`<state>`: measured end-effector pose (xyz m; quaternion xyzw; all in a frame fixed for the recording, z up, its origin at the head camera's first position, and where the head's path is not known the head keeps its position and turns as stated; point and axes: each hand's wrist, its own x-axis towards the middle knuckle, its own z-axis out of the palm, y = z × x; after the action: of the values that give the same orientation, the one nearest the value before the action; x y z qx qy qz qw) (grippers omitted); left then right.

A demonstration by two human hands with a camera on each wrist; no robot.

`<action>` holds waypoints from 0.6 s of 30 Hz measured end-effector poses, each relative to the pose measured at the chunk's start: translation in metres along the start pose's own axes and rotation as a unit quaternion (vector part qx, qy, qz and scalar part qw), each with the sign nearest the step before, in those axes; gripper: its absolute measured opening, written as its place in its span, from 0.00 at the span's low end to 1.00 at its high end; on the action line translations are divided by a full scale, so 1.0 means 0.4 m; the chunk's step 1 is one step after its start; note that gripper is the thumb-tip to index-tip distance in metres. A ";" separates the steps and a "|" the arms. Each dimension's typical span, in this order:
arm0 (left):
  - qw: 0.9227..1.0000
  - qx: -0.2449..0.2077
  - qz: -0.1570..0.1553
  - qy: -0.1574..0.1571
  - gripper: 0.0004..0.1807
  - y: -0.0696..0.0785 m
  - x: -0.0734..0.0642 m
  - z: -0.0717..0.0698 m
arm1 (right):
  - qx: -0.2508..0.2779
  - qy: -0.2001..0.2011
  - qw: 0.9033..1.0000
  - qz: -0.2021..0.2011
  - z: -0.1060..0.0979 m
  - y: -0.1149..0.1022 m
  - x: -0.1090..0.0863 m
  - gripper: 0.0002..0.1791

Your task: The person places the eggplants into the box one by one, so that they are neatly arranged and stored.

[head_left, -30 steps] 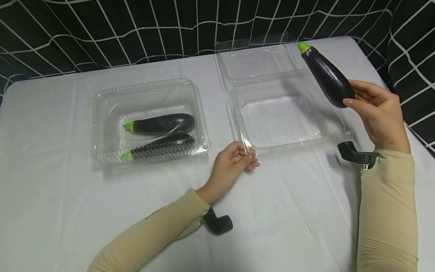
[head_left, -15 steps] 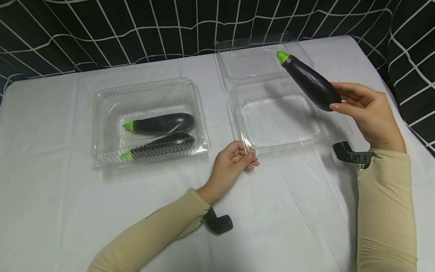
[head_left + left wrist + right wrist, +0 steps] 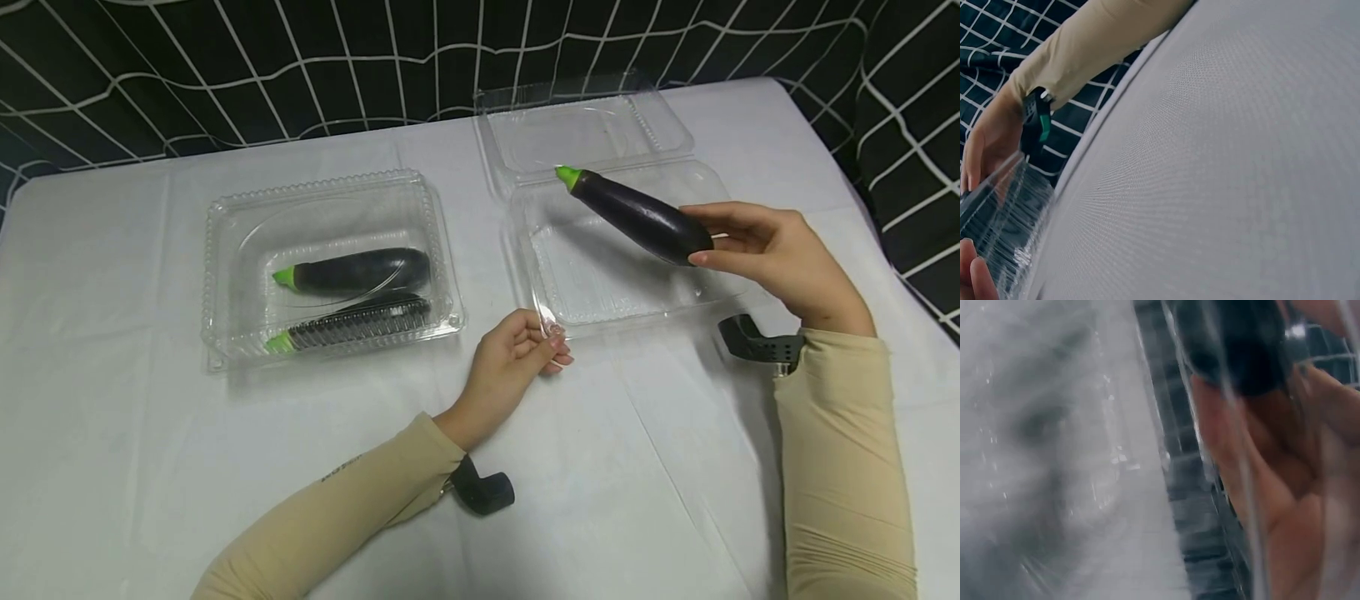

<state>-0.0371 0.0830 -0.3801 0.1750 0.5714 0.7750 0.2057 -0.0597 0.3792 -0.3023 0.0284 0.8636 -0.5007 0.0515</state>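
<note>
My right hand [image 3: 780, 258] pinches a dark purple eggplant [image 3: 637, 217] by its thick end, between thumb and fingers. The green tip points up and left, over the open clear plastic clamshell box [image 3: 622, 315]. In the right wrist view the eggplant [image 3: 1235, 344] shows as a dark round end above the fingers, blurred behind clear plastic. My left hand [image 3: 517, 354] pinches the near left corner of that same box. Its raised lid [image 3: 570, 137] lies back towards the far edge of the table. The left wrist view catches the left fingertips [image 3: 982, 278] beside the box wall.
On the left of the white-covered table [image 3: 112, 417] stands a closed clear clamshell [image 3: 315, 196]. Inside it lie two eggplants [image 3: 363, 271], side by side. Black cloth with a white grid [image 3: 337, 67] hangs behind the table and along its right side.
My right hand has carried the eggplant left and lower, from the box's right side to over its base. The eggplant now lies flatter. The left hand has stayed at the corner.
</note>
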 end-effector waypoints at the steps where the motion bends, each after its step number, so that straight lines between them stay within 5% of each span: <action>1: 1.000 0.001 0.001 0.001 0.05 -0.001 0.000 0.000 | -0.006 -0.005 1.000 0.000 0.002 -0.001 0.000 0.27; 10: 1.000 0.005 -0.001 0.007 0.05 -0.003 0.002 0.001 | -0.020 -0.051 0.998 -0.021 0.007 -0.004 -0.003 0.26; 18: 1.000 0.007 -0.007 0.009 0.05 0.000 0.002 0.003 | -0.095 -0.098 0.991 -0.009 0.019 -0.003 0.001 0.26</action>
<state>-0.0373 0.0842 -0.3797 0.1655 0.5794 0.7714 0.2044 -0.0598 0.3720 -0.3050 -0.0334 0.8984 -0.4169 0.1340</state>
